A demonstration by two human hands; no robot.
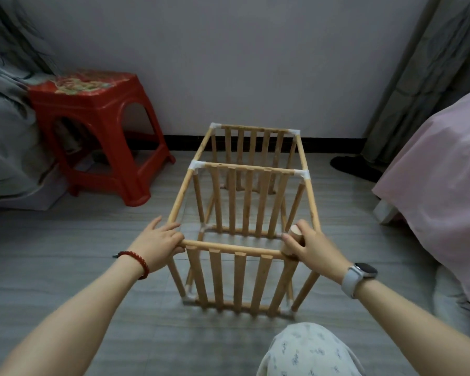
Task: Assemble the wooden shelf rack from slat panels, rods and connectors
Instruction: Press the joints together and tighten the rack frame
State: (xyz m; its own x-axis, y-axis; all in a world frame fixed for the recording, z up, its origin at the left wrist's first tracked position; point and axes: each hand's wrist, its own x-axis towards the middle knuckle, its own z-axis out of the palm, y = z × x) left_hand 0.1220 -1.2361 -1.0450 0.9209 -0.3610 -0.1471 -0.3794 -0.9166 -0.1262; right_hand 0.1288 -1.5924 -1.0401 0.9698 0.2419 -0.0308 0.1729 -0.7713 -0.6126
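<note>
The wooden rack (pixel 244 185) lies on its side on the grey floor, three slat panels standing upright and joined by long rods with white connectors (pixel 197 165). My left hand (pixel 159 244) grips the near left corner, where the nearest panel's top rail (pixel 231 246) meets the left long rod. My right hand (pixel 308 245) grips the near right corner, fingers curled round a short upright wooden peg (pixel 293 234) at the joint. A loose-looking rod (pixel 305 290) slants down below that hand.
A red plastic stool (pixel 98 126) stands at the left by grey bedding (pixel 8 147). A pink-covered bed (pixel 440 180) fills the right. A wall with a dark skirting lies behind the rack. My knee (pixel 307 351) is at the bottom.
</note>
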